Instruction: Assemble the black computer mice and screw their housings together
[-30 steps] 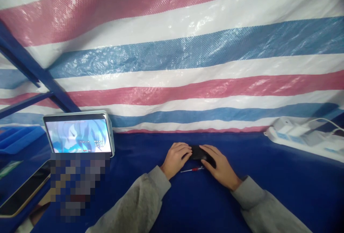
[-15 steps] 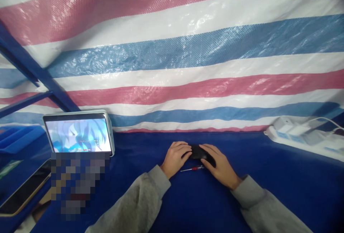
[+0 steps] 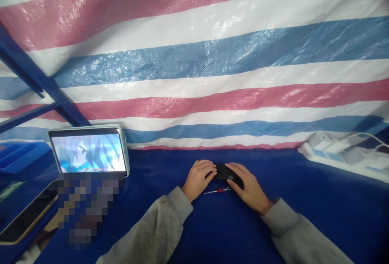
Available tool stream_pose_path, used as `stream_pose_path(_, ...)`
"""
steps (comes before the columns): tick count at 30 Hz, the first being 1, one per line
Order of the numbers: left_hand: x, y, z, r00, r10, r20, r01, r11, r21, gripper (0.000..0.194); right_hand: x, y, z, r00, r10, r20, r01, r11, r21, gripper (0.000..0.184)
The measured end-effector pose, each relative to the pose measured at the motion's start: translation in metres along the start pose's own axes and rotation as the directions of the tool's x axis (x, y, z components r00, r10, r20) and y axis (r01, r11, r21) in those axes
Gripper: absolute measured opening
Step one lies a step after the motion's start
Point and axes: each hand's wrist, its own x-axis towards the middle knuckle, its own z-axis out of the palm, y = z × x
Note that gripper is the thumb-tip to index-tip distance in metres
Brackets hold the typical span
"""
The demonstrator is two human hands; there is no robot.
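Both my hands rest on the blue table around a black computer mouse (image 3: 224, 171), a low, dark shape with a rounded right end. The fingers of my left hand (image 3: 201, 178) curl against the mouse's left end. On its other side, my right hand (image 3: 247, 187) wraps over the rounded end, the thumb along the near edge and the fingers along the far one. That grip hides part of the mouse. Just in front of it lies a small screwdriver (image 3: 219, 191) with a red handle and thin shaft pointing left, touched by neither hand.
At left a propped tablet (image 3: 89, 152) plays a video, with a phone (image 3: 28, 215) and a blue tray (image 3: 24, 156) nearby. A white power strip (image 3: 337, 162) with chargers and a cable sits at right. Striped sheeting (image 3: 194, 65) hangs behind the blue tabletop (image 3: 164, 162).
Both hands, the mouse and the screwdriver stay put. Only the picture on the tablet's screen differs.
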Motion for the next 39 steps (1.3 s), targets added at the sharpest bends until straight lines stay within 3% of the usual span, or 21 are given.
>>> stream_pose_path(27,0.0004,0.0053,-0.0037,0.999,0.011,0.032,-0.013,0.998,0.055,0.022,0.0005,-0.0015,-0.0004,1.0,-0.001,0.0,0.001,1.0,0.018,0.045)
stream_pose_path(39,0.0002,0.0051,-0.0035,1.0,-0.01,0.002,0.01,1.0,0.0,0.019,-0.0001,-0.0004,0.001,1.0,0.014,0.005,-0.014,1.0,0.008,0.047)
